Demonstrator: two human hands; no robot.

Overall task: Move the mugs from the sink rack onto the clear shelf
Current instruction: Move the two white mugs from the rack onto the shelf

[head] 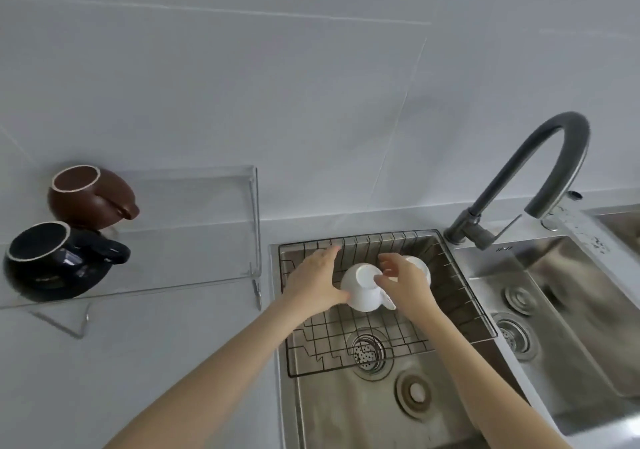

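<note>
A wire sink rack sits in the left basin. Two white mugs rest in it upside down. The nearer white mug lies between my hands. My left hand presses against its left side with fingers stretched out. My right hand curls over its base and right side, covering much of the second white mug behind it. On the clear shelf at the left stand a brown mug and a black mug, both upside down.
A dark curved faucet arches over the divider between the basins. A second basin lies to the right. Drains show below the rack. The grey counter runs in front of the shelf.
</note>
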